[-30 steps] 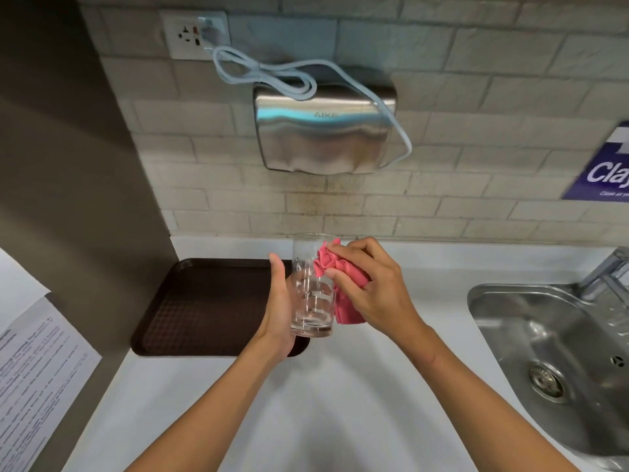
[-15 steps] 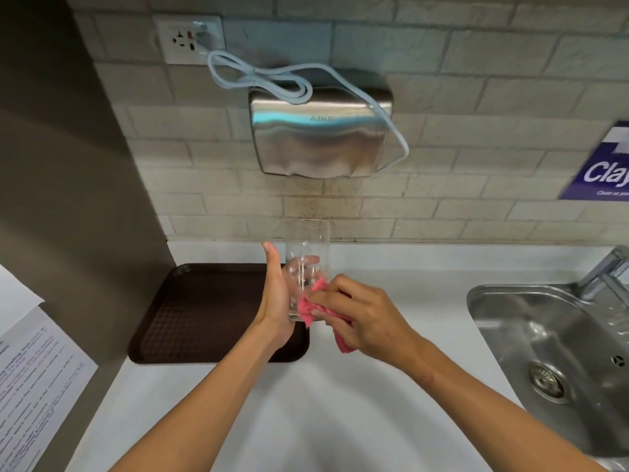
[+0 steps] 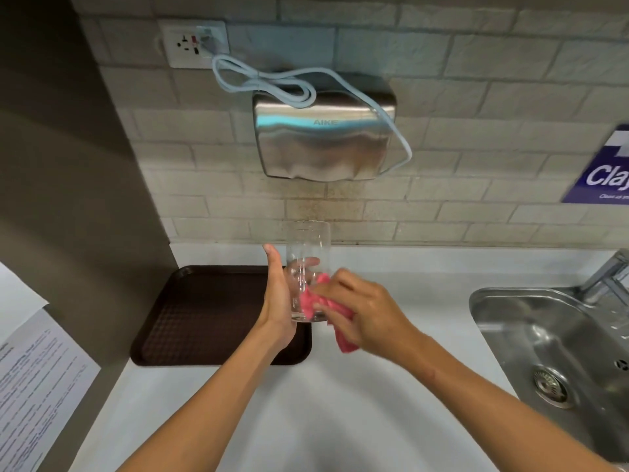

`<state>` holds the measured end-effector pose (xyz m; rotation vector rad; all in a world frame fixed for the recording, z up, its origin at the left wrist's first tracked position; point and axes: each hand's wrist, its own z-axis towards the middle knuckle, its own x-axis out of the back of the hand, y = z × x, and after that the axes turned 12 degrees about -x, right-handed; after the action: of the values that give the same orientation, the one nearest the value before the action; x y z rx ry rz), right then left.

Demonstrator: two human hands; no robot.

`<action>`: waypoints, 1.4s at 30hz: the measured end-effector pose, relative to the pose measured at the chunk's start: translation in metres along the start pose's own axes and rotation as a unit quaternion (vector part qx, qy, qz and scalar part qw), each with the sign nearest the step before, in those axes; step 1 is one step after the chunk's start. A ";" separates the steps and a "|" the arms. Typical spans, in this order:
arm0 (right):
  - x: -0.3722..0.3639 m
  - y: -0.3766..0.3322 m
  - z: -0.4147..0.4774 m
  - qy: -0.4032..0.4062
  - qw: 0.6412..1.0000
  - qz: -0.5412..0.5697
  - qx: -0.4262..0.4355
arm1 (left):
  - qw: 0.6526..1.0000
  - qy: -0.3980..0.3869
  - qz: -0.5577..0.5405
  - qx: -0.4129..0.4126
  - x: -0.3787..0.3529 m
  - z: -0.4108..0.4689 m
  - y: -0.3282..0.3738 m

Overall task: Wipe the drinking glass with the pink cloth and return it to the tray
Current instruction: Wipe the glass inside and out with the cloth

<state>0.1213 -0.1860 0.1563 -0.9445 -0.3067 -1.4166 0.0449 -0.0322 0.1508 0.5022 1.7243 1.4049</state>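
Note:
A clear drinking glass (image 3: 308, 253) is held upright above the counter, just past the right edge of the brown tray (image 3: 204, 315). My left hand (image 3: 277, 298) grips its left side, thumb up. My right hand (image 3: 364, 311) presses a crumpled pink cloth (image 3: 315, 301) against the lower right of the glass. A tail of the cloth hangs below my right hand. The tray lies flat at the left of the counter with nothing on it.
A steel sink (image 3: 551, 352) with a tap (image 3: 609, 274) sits at the right. A steel hand dryer (image 3: 323, 137) hangs on the tiled wall above the glass, its cord plugged into a socket (image 3: 194, 42). A brown side wall (image 3: 68, 199) bears printed sheets (image 3: 34, 386).
My right hand has slid the pink cloth from the rim area down to the lower part of the glass. The glass rose slightly in my left hand.

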 end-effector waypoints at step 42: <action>0.026 0.015 0.066 -0.068 0.988 -0.122 0.063 | 0.997 -0.031 0.072 -0.009 0.003 0.010 -0.002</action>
<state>0.1628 -0.1596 0.2094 -0.9235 -0.6253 -1.5374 0.0518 -0.0247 0.1472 0.6641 1.6521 1.4875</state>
